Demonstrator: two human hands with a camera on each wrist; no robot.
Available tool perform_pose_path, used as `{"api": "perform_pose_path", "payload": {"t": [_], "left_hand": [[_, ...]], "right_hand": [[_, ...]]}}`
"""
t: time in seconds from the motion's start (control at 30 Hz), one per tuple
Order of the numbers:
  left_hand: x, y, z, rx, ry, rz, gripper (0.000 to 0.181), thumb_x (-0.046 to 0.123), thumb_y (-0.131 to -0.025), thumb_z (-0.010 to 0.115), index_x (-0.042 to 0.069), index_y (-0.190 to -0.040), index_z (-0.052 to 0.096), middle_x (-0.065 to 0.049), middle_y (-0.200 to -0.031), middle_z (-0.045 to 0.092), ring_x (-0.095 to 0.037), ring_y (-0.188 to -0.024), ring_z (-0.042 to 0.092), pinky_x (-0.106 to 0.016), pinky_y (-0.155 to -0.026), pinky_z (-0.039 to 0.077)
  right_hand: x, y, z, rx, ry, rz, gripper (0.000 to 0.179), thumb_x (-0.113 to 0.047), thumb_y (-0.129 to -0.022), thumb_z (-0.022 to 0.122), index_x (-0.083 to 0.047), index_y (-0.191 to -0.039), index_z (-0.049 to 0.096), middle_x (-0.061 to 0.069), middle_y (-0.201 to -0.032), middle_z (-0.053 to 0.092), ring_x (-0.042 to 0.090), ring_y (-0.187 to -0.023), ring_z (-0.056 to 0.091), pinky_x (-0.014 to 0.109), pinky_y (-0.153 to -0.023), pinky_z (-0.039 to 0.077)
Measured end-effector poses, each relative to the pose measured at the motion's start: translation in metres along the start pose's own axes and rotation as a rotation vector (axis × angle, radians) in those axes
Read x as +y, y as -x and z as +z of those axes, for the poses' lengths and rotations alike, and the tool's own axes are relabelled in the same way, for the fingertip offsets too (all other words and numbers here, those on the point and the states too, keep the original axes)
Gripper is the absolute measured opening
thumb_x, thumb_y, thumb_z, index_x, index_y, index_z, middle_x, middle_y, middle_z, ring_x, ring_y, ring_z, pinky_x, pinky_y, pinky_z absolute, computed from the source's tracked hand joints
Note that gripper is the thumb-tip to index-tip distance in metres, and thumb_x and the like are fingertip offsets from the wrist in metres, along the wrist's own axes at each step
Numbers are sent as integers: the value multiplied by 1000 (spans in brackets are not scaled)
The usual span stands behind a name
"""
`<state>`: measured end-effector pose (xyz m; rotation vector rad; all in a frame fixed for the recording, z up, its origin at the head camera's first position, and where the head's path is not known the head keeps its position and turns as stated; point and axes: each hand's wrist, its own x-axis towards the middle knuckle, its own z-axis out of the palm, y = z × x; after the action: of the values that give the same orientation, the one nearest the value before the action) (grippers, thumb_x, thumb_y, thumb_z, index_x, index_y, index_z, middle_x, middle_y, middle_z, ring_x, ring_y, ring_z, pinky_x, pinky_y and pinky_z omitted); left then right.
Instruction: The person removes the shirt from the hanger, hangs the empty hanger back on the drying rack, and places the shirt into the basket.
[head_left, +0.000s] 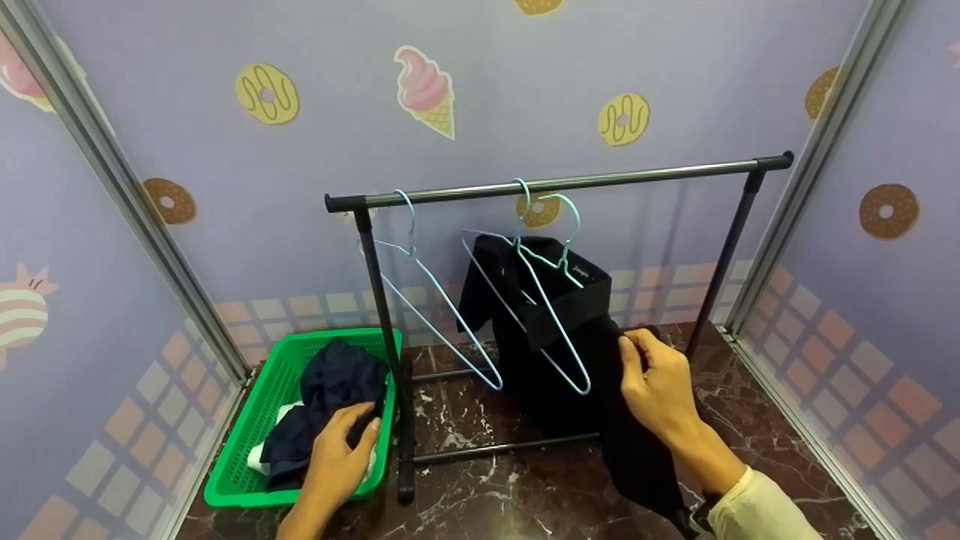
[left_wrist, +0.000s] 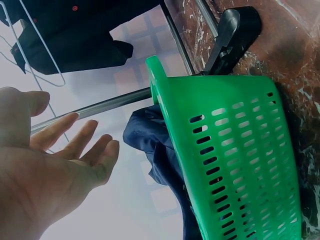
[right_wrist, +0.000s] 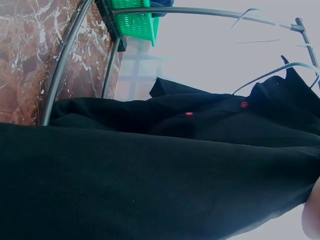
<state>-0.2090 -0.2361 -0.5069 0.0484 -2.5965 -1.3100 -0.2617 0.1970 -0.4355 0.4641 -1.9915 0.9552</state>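
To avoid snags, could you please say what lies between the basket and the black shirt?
In the head view: rack post, lower bars, one blue hanger.

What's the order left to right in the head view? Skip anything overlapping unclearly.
Basket → leftmost hanger → shirt → right hand → right post.

You pinch the black shirt (head_left: 536, 401) with your right hand (head_left: 658, 382) and hover your left hand (head_left: 337, 454) over the green basket (head_left: 259, 409).
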Motion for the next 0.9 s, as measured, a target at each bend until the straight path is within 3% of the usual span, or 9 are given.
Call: {"api": "perform_pose_path", "payload": {"t": [0.2, 0.53, 0.73, 0.9], "left_hand": [[1, 2, -2, -7, 5, -9, 43, 26, -109, 64, 4, -146, 64, -17, -150, 61, -39, -142, 58, -60, -116, 48], [-1, 4, -4, 30, -6, 30, 42, 26, -108, 66, 3, -143, 66, -16, -147, 64, -38, -138, 61, -58, -113, 50], [3, 6, -3, 23, 6, 28, 40, 23, -107, 66, 4, -142, 66, -16, -145, 65, -37, -136, 63, -58, -112, 51], [7, 6, -2, 9, 15, 40, 39, 21, -107, 66, 3, -142, 66, -17, -145, 65, -38, -137, 62, -58, -114, 50]], "right_hand": [[-1, -1, 3, -22, -3, -7, 15, 2, -100, 68, -4, -87, 71, 3, -69, 65, 5, -59, 48, 18, -56, 39], [-11, -2, 12, -45, -1, -46, 14, 2, -99, 69, -5, -87, 72, 3, -70, 67, 6, -60, 51, 19, -58, 43], [-21, -3, 22, -78, 14, -115, 12, 1, -98, 70, -6, -89, 74, 5, -76, 73, 9, -63, 62, 23, -60, 49], [-27, -3, 28, -85, 35, -161, 10, 1, -97, 71, -6, -90, 73, 5, -76, 72, 11, -63, 61, 27, -60, 50]]}}
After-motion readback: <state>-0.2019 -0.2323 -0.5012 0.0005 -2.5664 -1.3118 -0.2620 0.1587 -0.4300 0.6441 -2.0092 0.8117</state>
